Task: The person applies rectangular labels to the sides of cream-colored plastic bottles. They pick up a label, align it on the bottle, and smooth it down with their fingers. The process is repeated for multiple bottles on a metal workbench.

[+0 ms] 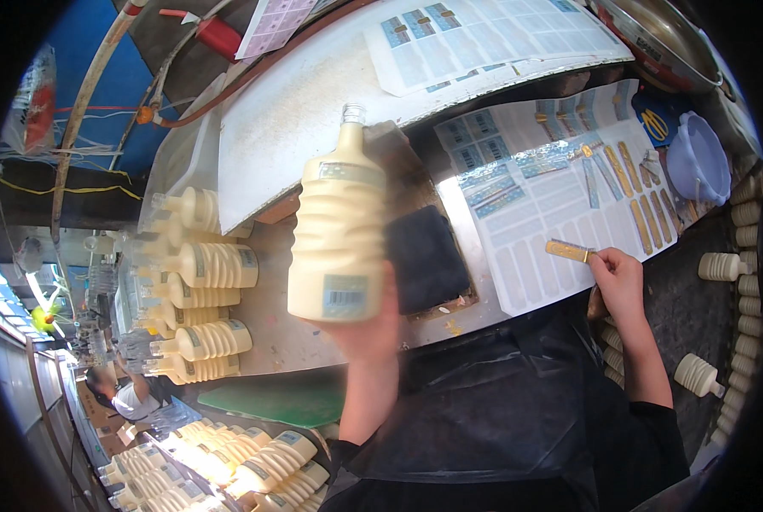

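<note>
A cream ribbed bottle (334, 230) with a clear glass neck stands upright in my left hand (369, 334), whose fingers wrap its base from behind. It carries a blue label with a barcode low on its side and another label band at its shoulder. My right hand (618, 277) pinches the end of a gold strip label (569, 251) between thumb and fingers, over the white label sheet (526, 277). On this sheet several gold strips (638, 225) and blue labels (482, 189) are still stuck, beside bare label outlines.
Several cream bottles (215, 264) lie stacked at the table's left end, more (270, 465) at lower left. A black pad (424, 256) lies mid-table. A lilac bucket (697, 158) and metal basin (654, 38) stand at right. Another person (134, 397) is at far left.
</note>
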`<state>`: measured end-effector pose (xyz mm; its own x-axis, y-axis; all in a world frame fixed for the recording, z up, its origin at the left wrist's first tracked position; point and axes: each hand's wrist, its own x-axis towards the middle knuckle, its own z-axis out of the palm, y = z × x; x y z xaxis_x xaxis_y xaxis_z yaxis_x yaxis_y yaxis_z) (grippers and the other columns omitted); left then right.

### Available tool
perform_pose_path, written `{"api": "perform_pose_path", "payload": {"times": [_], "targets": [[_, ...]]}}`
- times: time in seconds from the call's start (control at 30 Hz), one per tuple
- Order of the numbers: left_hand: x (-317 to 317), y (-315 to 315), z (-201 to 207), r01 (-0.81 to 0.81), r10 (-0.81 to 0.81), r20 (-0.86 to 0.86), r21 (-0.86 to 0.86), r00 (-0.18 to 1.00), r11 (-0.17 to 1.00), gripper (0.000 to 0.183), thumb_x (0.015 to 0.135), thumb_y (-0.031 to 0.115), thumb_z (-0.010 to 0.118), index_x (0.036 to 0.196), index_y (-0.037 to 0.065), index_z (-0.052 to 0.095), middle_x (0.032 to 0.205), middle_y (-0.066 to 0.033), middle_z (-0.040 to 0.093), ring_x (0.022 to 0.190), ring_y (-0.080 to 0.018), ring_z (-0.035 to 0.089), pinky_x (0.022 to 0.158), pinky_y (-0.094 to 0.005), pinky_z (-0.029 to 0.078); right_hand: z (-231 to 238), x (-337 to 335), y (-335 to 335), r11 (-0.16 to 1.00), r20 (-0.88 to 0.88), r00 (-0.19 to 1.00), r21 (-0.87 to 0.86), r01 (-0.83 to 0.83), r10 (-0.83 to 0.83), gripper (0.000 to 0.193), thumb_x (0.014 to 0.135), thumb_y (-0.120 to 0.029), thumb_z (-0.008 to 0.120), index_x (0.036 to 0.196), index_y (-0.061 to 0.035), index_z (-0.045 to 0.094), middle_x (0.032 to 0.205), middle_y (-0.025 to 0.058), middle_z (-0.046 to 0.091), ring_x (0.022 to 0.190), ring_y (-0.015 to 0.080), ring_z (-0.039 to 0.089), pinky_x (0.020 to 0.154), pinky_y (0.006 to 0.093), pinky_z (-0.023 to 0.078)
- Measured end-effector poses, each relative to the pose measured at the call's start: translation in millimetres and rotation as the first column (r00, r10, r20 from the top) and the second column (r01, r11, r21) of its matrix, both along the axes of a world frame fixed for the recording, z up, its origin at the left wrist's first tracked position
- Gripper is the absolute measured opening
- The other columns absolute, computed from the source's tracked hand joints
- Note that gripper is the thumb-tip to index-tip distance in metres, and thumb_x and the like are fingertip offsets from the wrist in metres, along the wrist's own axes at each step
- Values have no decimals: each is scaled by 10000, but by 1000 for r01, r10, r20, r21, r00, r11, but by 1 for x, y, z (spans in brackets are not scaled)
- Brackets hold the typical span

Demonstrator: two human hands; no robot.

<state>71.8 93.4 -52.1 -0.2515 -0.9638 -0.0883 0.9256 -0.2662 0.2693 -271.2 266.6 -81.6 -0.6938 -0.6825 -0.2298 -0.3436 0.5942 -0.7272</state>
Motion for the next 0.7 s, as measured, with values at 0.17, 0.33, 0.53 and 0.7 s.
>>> {"api": "perform_pose_path", "payload": {"times": [0.17,0.33,0.53,0.7], "targets": [[2,-2,-5,-21,21,8,27,1000,999,870,839,582,778,1543,195,444,1590,-116,427,1450,-398,389,1185,-552,374,0,0,0,1000,28,1000,-15,2,-2,209,902,-157,704,849,45,716,603,64,632,560,97,585,549,296,463],[3,-1,-6,-19,19,-16,42,1000,999,871,837,563,790,1541,184,446,1587,-126,427,1444,-412,392,1180,-549,380,0,0,0,1000,35,999,-18,0,0,216,905,-158,704,842,48,715,602,59,632,558,89,579,541,292,457],[3,-3,-7,-11,11,-2,34,1000,999,871,829,557,800,1535,182,454,1585,-111,432,1446,-392,396,1176,-548,384,0,-2,1,1000,47,999,16,2,-3,219,911,-156,700,852,54,717,610,71,641,563,96,590,551,295,465],[3,-1,-6,-45,46,20,-20,999,999,866,838,569,784,1542,201,439,1581,-73,446,1431,-344,434,1171,-551,391,1,4,-4,998,9,1000,-59,-13,14,206,923,-136,697,854,58,706,604,25,607,562,69,544,534,271,429]]}}
